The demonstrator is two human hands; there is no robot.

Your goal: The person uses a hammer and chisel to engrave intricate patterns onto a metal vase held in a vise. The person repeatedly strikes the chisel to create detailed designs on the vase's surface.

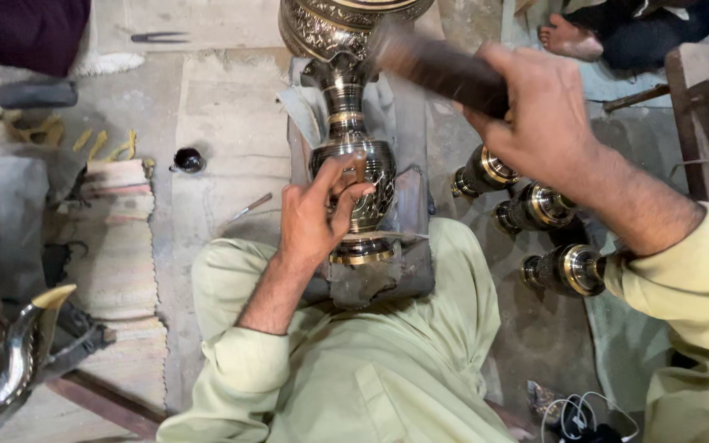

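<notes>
The engraved brass vase (353, 160) lies on its side along a cloth-padded block (408, 205) between the person's knees, so it cannot roll. The left hand (315, 215) pinches narrow on a small tool, mostly hidden, pressed against the vase's belly, while the right hand (535, 111) wraps a dark mallet (441, 67), blurred, raised at the far right. Three brass pieces (535, 209) lie on the floor to the right; no packages or labels show.

Metalwork workshop: engraved brass vases (535, 205) (floor-level bench), scattered tools (157, 37).
</notes>
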